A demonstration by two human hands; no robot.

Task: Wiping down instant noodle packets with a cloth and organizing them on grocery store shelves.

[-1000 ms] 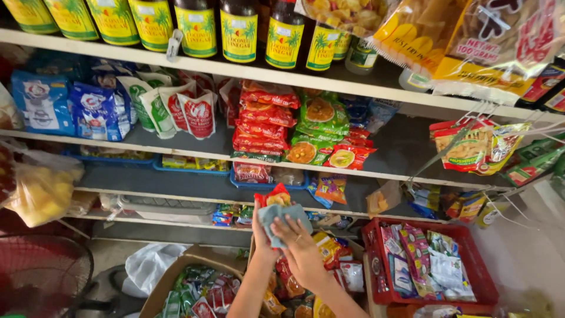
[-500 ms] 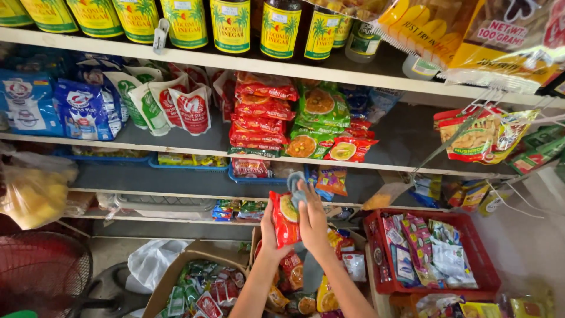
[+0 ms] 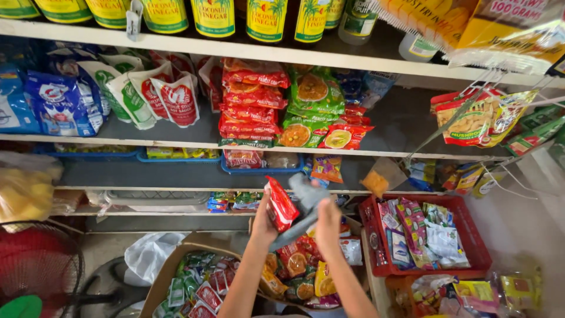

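My left hand is raised in front of the shelves and grips a red snack packet by its lower edge. Beside it my right hand holds a grey-blue cloth that rises above the fingers and trails down to the left. Packet and cloth nearly touch. Both hands hover above a pile of mixed snack packets. Behind them stands a grey shelf with a blue tray of packets.
Stacks of red and green noodle packets fill the shelf above, with bottles on top. A red crate of sachets sits right, a cardboard box of sachets lower left, a red fan far left.
Both hands rose from over the packet pile toward the lower shelf. The red packet now stands upright in my left hand, and the cloth has shifted to its right.
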